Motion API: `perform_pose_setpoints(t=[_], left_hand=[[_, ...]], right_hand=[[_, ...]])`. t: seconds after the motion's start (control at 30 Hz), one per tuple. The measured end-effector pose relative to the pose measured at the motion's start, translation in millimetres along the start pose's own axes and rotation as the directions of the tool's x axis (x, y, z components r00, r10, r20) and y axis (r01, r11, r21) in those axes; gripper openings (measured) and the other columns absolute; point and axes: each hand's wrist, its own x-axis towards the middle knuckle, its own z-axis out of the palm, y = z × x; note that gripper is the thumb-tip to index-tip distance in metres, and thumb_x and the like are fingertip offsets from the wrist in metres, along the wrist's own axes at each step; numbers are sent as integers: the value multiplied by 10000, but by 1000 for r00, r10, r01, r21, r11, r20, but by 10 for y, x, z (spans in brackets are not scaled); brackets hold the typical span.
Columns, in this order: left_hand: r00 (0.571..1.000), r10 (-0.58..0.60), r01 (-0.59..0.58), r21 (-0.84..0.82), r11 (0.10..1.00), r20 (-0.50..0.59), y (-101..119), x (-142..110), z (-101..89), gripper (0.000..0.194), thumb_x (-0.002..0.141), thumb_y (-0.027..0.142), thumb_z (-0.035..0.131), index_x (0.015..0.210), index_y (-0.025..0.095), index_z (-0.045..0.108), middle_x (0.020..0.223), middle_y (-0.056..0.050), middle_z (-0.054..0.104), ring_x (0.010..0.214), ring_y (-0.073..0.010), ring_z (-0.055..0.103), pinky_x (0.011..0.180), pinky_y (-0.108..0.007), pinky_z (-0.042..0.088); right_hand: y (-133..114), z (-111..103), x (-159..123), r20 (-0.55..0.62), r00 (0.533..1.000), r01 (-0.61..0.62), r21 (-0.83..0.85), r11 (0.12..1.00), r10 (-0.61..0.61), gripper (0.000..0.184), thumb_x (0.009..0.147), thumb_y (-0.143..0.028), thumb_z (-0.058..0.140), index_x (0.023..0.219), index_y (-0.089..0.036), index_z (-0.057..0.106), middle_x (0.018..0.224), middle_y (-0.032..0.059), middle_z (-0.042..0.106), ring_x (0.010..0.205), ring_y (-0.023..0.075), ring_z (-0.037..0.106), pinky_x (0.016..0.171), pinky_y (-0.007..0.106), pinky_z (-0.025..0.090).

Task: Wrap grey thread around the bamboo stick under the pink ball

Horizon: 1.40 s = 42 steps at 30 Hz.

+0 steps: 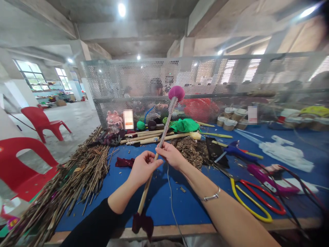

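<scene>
The long thin wooden stick with a round pink fuzzy head (159,144) is held slanted above the blue worktop (180,206), its pink head raised toward the perforated metal screen (205,75) and its lower end pointing back at the person, where a dark red scrap of fabric (142,222) hangs near the worktop's front edge. The upper shaft appears wrapped in a grey covering.

Handling judgement: the stick looks light and stiff, though slender enough to snap if bent; the head looks soft and easily crushed. Hold it on the bare wooden shaft near mid-length, not by the head.

The left hand (142,168) is closed around the shaft, fingers curled, thumb toward the stick. The right hand (171,154) pinches the shaft just above it with its fingertips; the two hands nearly touch.

A heap of dry brown twigs (77,178) lies to the left. Yellow- and red-handled scissors (254,199) lie to the right. More wooden sticks (154,137) lie beyond the hands.
</scene>
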Motion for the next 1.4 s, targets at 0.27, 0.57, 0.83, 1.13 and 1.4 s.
perform_pose_setpoints(t=[0.27, 0.57, 0.83, 1.13, 1.4], left_hand=[[973, -144, 189, -265, 945, 182, 112, -15, -7, 377, 683, 508, 622, 739, 139, 567, 525, 25, 553, 382, -67, 457, 400, -194, 356], [996, 61, -45, 223, 974, -64, 65, -4, -79, 312, 629, 378, 708, 822, 158, 597, 628, 38, 558, 514, -81, 463, 495, -210, 362], [979, -127, 162, -236, 958, 158, 101, -3, -39, 378, 689, 501, 632, 766, 134, 585, 565, 15, 566, 409, -67, 452, 419, -201, 355], [1000, -12, 14, 84, 996, -27, 84, -36, -18, 318, 646, 388, 705, 836, 165, 581, 633, 35, 561, 505, -80, 470, 486, -202, 374], [999, 37, -36, 67, 997, -11, 74, -32, -35, 301, 743, 422, 602, 810, 132, 650, 623, -12, 619, 490, -97, 497, 487, -219, 373]], right_hand=[[-146, -57, -93, 182, 983, -37, 124, 992, 14, 384, 679, -471, 667, 843, -191, 462, 440, -124, 301, 354, 44, 169, 365, 214, 86], [24, -10, 10, 9, 999, 40, -37, 999, -40, 359, 653, -434, 684, 785, -174, 475, 538, -90, 394, 435, 51, 282, 420, 209, 179], [-145, -13, -100, 169, 986, -22, 154, 988, -5, 389, 670, -477, 676, 842, -192, 476, 449, -118, 305, 365, 47, 181, 373, 218, 99], [22, 16, -6, 18, 1000, -1, 56, 998, 0, 380, 624, -439, 711, 761, -184, 465, 517, -94, 376, 423, 50, 264, 409, 212, 162], [-61, -16, -56, 97, 994, 43, 96, 994, -52, 378, 665, -460, 688, 810, -182, 477, 482, -107, 335, 379, 44, 215, 382, 223, 107]])
